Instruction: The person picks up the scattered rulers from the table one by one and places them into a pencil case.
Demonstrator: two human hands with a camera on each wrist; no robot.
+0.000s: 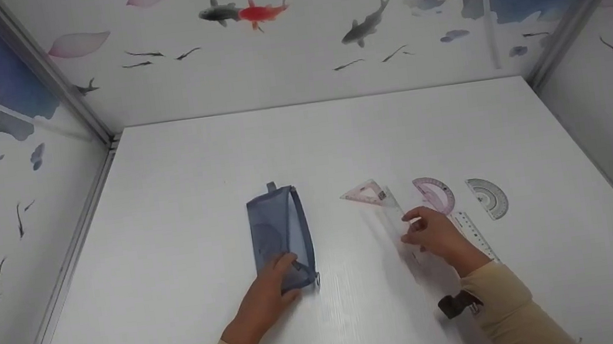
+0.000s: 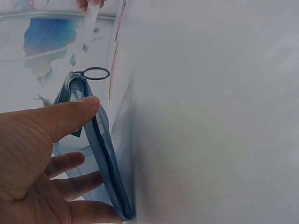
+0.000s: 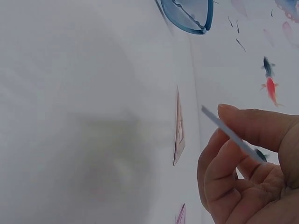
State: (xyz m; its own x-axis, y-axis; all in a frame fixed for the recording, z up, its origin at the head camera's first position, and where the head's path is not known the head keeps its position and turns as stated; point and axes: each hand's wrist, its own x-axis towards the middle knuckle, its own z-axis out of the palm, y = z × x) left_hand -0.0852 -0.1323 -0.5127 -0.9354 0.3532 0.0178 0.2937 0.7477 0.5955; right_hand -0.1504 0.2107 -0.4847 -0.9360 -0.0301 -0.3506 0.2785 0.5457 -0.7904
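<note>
A blue mesh pencil case lies on the white table, its zipped side parted. My left hand grips the near end of it. In the left wrist view the thumb presses the zip edge of the pencil case, with the other fingers against its side. My right hand pinches a clear ruler between thumb and fingers, raised off the table. The right wrist view shows this ruler nearly edge-on. Beyond it lies a pinkish set square, partly overlapped by the ruler in the head view.
A pink protractor, a clear protractor and a second clear ruler lie to the right, that ruler partly hidden by my right hand and wrist. Printed panels with fish enclose the table at the back and sides.
</note>
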